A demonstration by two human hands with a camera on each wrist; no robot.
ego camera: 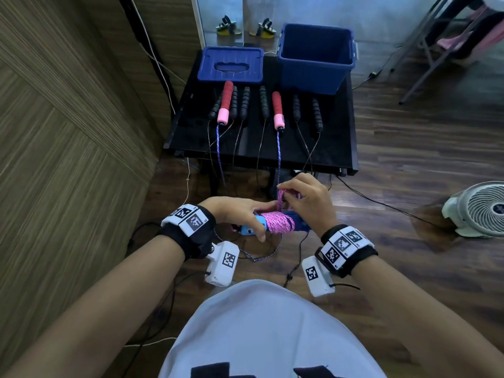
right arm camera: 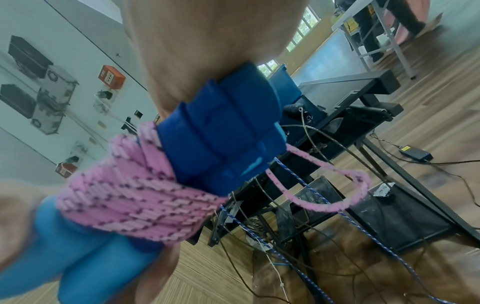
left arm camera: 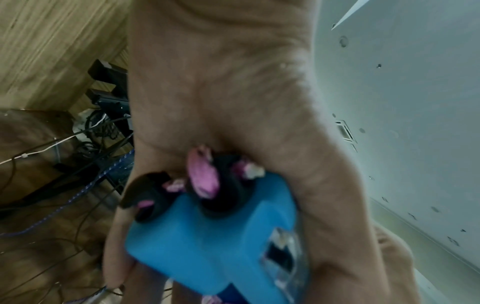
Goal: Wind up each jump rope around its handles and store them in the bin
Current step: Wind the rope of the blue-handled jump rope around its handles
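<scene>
In front of my body my left hand (ego camera: 246, 214) grips a pair of blue jump rope handles (ego camera: 252, 227) held side by side, with pink rope (ego camera: 278, 221) wound thickly round them. The light blue handle ends (left arm camera: 207, 246) fill the left wrist view. My right hand (ego camera: 305, 200) pinches a loose loop of the pink rope (right arm camera: 345, 197) just above the dark blue foam grips (right arm camera: 221, 139). The open blue bin (ego camera: 316, 58) stands at the back right of the black table (ego camera: 335, 148).
A blue lid (ego camera: 230, 65) lies left of the bin. Red-and-pink handles (ego camera: 225, 102) and several black handles (ego camera: 264, 102) lie in a row on the table, their ropes hanging over the front edge. Cables cross the wooden floor; a white fan (ego camera: 480, 211) stands at right.
</scene>
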